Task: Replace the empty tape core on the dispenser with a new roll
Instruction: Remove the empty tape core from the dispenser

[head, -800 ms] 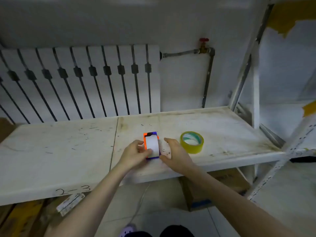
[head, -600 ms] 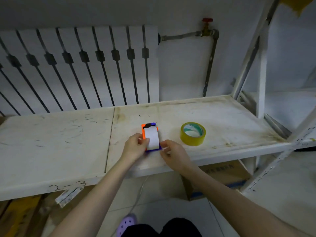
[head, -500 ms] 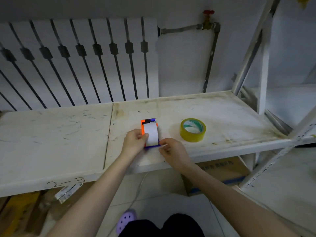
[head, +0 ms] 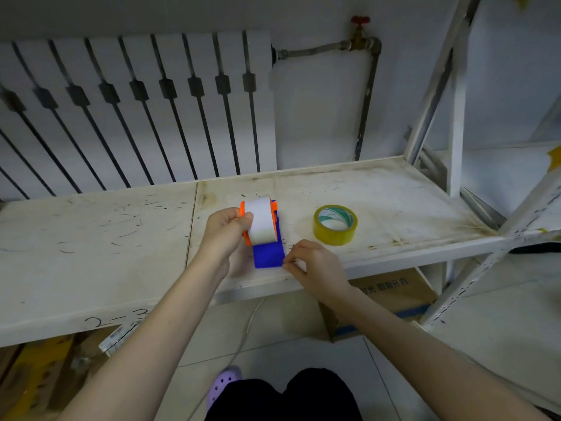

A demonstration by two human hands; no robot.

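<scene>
A tape dispenser with a blue body point(head: 267, 255) and orange side wheels carries a white core point(head: 259, 220). It is tipped up over the front part of the white shelf point(head: 394, 208). My left hand point(head: 226, 230) grips the orange wheel and core from the left. My right hand point(head: 315, 264) pinches the lower right corner of the blue body. A new roll of yellow tape point(head: 335, 224) lies flat on the shelf, a short way right of the dispenser, touched by neither hand.
A white radiator point(head: 136, 110) and a pipe with a red valve point(head: 359, 21) stand behind the shelf. White rack posts point(head: 455, 117) rise on the right. A cardboard box point(head: 391, 296) sits under the shelf, on the floor.
The dispenser has been lifted and tilted up off the shelf, showing its blue body. My right hand shifted from its side to the lower corner. The yellow roll stayed put.
</scene>
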